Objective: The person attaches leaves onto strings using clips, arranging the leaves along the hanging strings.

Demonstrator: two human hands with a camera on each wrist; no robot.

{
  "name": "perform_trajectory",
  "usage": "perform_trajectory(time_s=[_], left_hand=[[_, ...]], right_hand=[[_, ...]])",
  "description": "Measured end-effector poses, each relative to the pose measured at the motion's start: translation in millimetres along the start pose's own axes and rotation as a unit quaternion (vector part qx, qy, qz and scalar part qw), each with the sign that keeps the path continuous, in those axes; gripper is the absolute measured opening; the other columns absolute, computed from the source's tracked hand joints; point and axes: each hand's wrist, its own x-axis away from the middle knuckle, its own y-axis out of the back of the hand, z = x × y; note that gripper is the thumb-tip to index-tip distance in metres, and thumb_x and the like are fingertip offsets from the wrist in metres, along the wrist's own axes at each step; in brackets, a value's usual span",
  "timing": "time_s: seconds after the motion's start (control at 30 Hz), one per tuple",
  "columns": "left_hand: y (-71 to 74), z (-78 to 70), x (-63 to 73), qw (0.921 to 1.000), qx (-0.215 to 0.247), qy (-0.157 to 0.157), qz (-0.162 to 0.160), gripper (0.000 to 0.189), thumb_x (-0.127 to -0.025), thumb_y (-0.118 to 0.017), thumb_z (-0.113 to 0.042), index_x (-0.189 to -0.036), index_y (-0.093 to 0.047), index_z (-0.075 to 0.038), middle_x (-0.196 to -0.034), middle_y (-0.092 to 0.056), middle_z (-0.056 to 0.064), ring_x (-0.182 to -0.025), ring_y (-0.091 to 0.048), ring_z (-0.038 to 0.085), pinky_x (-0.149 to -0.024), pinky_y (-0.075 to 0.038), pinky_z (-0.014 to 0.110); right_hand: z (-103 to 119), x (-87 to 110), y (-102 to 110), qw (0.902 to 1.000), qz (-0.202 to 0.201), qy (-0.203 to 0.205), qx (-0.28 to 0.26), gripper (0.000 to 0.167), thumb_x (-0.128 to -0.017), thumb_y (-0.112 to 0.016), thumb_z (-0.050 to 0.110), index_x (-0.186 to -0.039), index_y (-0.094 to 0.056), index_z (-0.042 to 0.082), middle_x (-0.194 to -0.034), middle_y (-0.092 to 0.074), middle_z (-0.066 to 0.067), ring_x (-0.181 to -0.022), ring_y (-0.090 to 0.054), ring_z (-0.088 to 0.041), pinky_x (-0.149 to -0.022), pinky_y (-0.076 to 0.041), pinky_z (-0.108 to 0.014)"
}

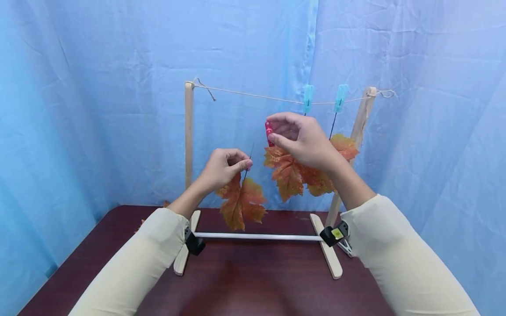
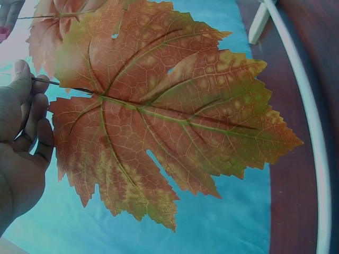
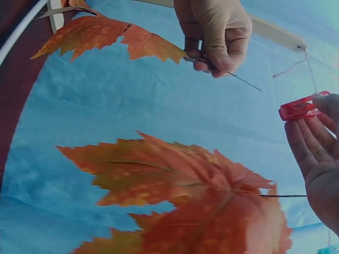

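Observation:
My left hand [image 1: 226, 169] pinches the thin dark stem of an orange-green artificial maple leaf [image 1: 242, 204], which hangs below the fingers. The same leaf [image 2: 159, 111] fills much of the left wrist view. Higher and to the right, my right hand [image 1: 302, 136] holds a red clothespin [image 1: 269, 131] between thumb and fingers, just below the string [image 1: 253, 95]. In the right wrist view the red clothespin [image 3: 301, 107] sits at the fingertips. Two light blue clothespins, one [image 1: 308, 98] left of the other [image 1: 341, 98], grip leaf stems on the string. My right hand partly hides those hanging leaves [image 1: 290, 175].
Wooden posts, left [image 1: 189, 131] and right [image 1: 361, 116], carry the string. A white rod [image 1: 257, 237] joins their feet on the dark red table [image 1: 253, 267]. More leaf edges [image 1: 140, 224] show behind my left sleeve. A blue curtain [image 1: 118, 109] hangs behind.

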Motion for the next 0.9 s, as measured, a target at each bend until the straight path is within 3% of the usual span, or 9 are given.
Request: perform_trajectory(time_s=[0.33, 0.47, 0.9], left_hand=[[2.0, -20.7, -29.9, 0.9998, -0.018, -0.010, 0.002, 0.022, -0.101, -0.067, -0.027, -0.099, -0.077, -0.007, -0.085, -0.075, 0.004, -0.062, -0.059, 0.018, -0.058, -0.046, 0.032], [1.7, -31.6, -40.9, 0.9998, -0.017, -0.013, 0.006, 0.024, -0.101, -0.067, -0.027, -0.101, -0.077, -0.005, -0.088, -0.076, 0.008, -0.065, -0.060, 0.019, -0.060, -0.046, 0.032], [1.9, -50.5, -62.9, 0.9993, -0.010, -0.035, -0.012, 0.020, -0.100, -0.068, -0.025, -0.099, -0.076, -0.008, -0.087, -0.075, 0.008, -0.073, -0.065, 0.020, -0.066, -0.051, 0.032]], right_hand=[[18.7, -24.4, 22.1, 0.9996, -0.029, 0.004, -0.003, 0.032, -0.099, -0.067, 0.004, -0.130, -0.063, -0.001, -0.114, -0.069, -0.011, -0.101, -0.068, -0.019, -0.089, -0.056, -0.026], [25.5, -31.5, 31.2, 0.9988, -0.048, 0.003, 0.003, 0.030, -0.099, -0.068, 0.007, -0.128, -0.064, -0.001, -0.114, -0.069, -0.012, -0.102, -0.067, -0.019, -0.093, -0.055, -0.027], [35.3, -51.8, 46.5, 0.9912, -0.111, -0.010, 0.071, 0.031, -0.099, -0.069, 0.016, -0.126, -0.067, 0.002, -0.112, -0.070, -0.012, -0.101, -0.068, -0.018, -0.092, -0.054, -0.029]])
